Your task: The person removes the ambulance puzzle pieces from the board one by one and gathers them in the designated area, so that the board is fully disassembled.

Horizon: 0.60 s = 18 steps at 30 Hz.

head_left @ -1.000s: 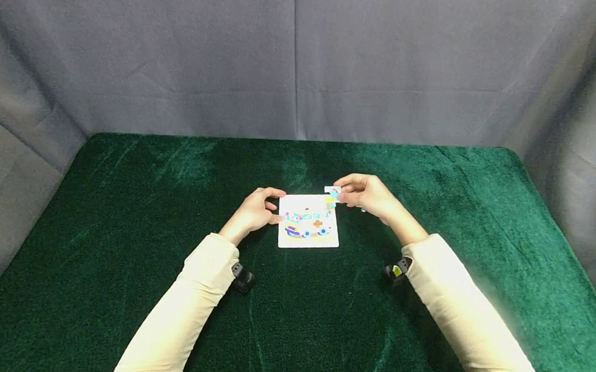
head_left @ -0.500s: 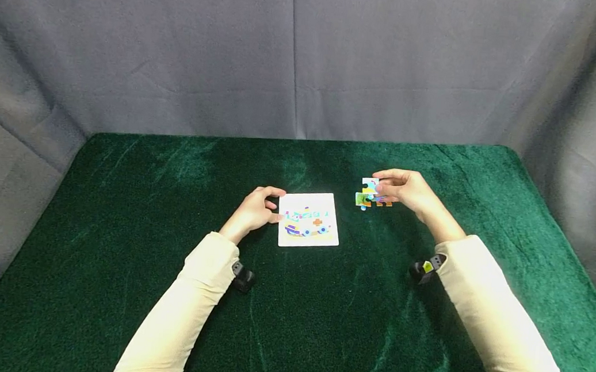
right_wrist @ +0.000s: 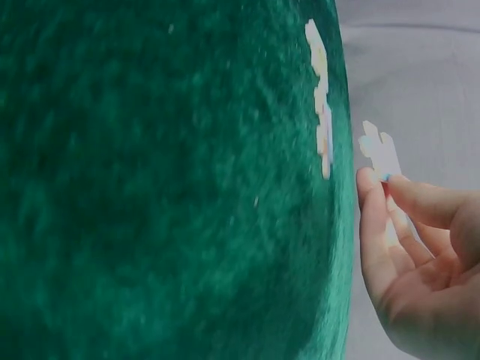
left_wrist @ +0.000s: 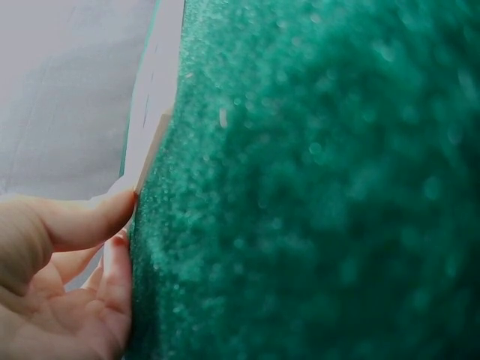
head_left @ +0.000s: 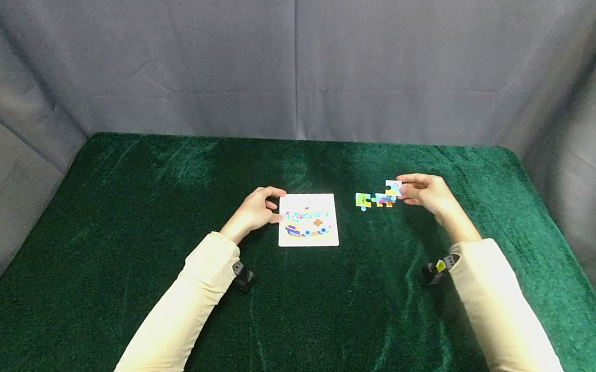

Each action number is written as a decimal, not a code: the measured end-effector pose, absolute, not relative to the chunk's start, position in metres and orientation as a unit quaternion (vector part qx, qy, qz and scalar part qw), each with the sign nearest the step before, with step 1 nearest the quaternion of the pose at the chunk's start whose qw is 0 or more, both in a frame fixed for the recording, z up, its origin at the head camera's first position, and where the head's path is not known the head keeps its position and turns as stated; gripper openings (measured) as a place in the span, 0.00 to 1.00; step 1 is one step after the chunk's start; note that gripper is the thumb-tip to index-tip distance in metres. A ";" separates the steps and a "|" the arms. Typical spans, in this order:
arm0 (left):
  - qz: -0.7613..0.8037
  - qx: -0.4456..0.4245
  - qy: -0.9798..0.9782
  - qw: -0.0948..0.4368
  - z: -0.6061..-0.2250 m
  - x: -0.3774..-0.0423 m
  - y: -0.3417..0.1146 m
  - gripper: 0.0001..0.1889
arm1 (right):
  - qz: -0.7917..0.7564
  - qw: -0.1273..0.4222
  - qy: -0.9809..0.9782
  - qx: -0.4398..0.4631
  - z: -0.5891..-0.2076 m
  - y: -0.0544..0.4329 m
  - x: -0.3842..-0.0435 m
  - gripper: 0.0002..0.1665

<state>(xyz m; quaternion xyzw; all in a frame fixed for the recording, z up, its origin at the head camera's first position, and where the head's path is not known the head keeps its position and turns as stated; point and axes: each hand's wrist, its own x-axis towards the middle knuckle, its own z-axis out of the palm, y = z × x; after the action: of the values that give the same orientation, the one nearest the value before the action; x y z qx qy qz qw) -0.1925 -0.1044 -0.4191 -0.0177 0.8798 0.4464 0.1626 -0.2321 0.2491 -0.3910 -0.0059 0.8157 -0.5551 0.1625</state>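
A white puzzle board (head_left: 309,203) with a colourful printed picture lies flat near the table's middle. My left hand (head_left: 255,209) holds it at its left side, thumb on the edge and index fingertip by the far corner; in the left wrist view, the thumb (left_wrist: 94,221) touches the board's edge. To the right, my right hand (head_left: 429,196) pinches a puzzle piece (head_left: 393,187) with white, pink and blue on it. Just below that piece lie a green puzzle piece (head_left: 363,200) and a blue-and-orange one (head_left: 383,200), side by side. In the right wrist view the pinched piece (right_wrist: 386,156) stands apart from them.
Dark green velvety cloth (head_left: 288,323) covers the table. A grey curtain (head_left: 208,59) hangs behind and at both sides. Black wrist cameras sit at the left cuff (head_left: 244,277) and the right cuff (head_left: 436,270).
My right hand has carried the pinched piece from the board's far right corner to the right, past the two pieces on the cloth. The left hand has stayed at the board.
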 end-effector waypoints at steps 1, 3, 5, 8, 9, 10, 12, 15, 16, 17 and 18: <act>0.448 -0.018 0.879 0.163 -0.419 -0.193 -0.105 0.28 | -0.549 0.165 0.819 -0.001 -0.391 0.251 -0.232 0.28; 0.450 -0.016 0.878 0.160 -0.419 -0.193 -0.105 0.29 | -0.545 0.169 0.821 0.010 -0.391 0.255 -0.232 0.28; 0.452 -0.012 0.878 0.159 -0.419 -0.193 -0.105 0.29 | -0.541 0.172 0.823 0.018 -0.391 0.260 -0.232 0.28; 0.453 -0.005 0.878 0.157 -0.420 -0.193 -0.105 0.29 | -0.540 0.176 0.823 0.024 -0.393 0.267 -0.232 0.28; 0.453 -0.004 0.878 0.157 -0.420 -0.193 -0.105 0.29 | -0.539 0.177 0.823 0.024 -0.393 0.269 -0.231 0.29; 0.453 -0.005 0.877 0.159 -0.420 -0.193 -0.105 0.29 | -0.538 0.178 0.824 0.024 -0.393 0.270 -0.231 0.28; 0.452 -0.005 0.878 0.159 -0.420 -0.193 -0.105 0.29 | -0.540 0.178 0.822 0.025 -0.393 0.273 -0.231 0.29; 0.452 -0.005 0.878 0.157 -0.420 -0.193 -0.105 0.30 | -0.543 0.178 0.820 0.027 -0.393 0.276 -0.230 0.29; 0.453 -0.006 0.878 0.157 -0.420 -0.193 -0.105 0.30 | -0.544 0.178 0.819 0.028 -0.393 0.277 -0.230 0.29; 0.454 -0.006 0.877 0.157 -0.420 -0.193 -0.105 0.30 | -0.545 0.179 0.818 0.030 -0.394 0.278 -0.231 0.29; 0.454 -0.006 0.877 0.157 -0.420 -0.193 -0.106 0.30 | -0.546 0.181 0.817 0.032 -0.394 0.278 -0.231 0.29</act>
<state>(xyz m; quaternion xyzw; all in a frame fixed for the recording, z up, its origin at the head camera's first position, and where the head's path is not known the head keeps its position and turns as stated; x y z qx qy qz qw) -0.1934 -0.1056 -0.4196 -0.0058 0.8770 0.4541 0.1567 -0.2310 0.2782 -0.3942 0.0316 0.8171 -0.5463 0.1811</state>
